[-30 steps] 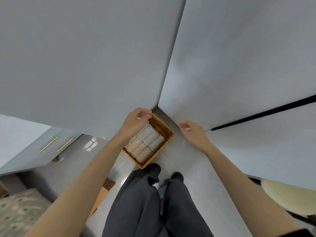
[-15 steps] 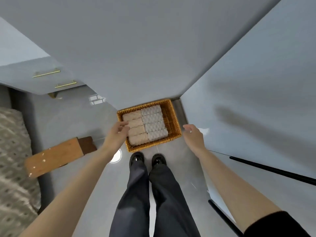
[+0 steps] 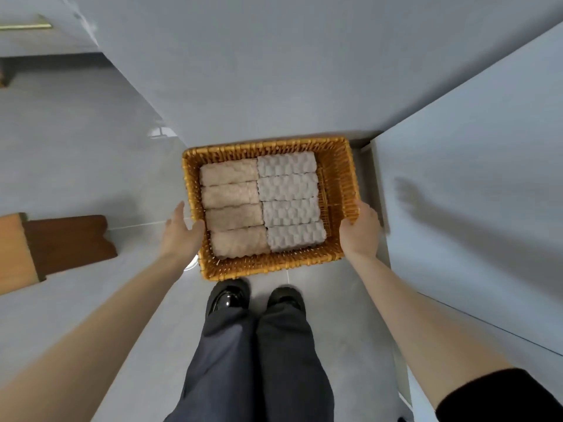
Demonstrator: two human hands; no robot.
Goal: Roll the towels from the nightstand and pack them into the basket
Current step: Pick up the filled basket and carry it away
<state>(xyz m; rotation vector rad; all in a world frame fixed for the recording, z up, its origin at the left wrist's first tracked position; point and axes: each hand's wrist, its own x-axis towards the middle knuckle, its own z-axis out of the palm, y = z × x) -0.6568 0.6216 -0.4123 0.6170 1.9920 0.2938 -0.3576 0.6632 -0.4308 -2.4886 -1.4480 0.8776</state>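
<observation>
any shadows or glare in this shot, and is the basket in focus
Head view: a soft, blurry hand shadow lies on the white panel beside the right hand. Glare shines on the left shoe, and there is a bright patch on the floor. The basket and rolled towels look sharp.

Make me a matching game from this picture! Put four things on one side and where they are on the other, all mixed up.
Things:
1. beige towel rolls
2. white towel rolls
3. right hand
4. black shoes

Places:
A. just outside the wicker basket's near wall
B. left half of the basket
C. gripping the basket's right rim
D. right half of the basket

Pairs: 1-B, 2-D, 3-C, 4-A
</observation>
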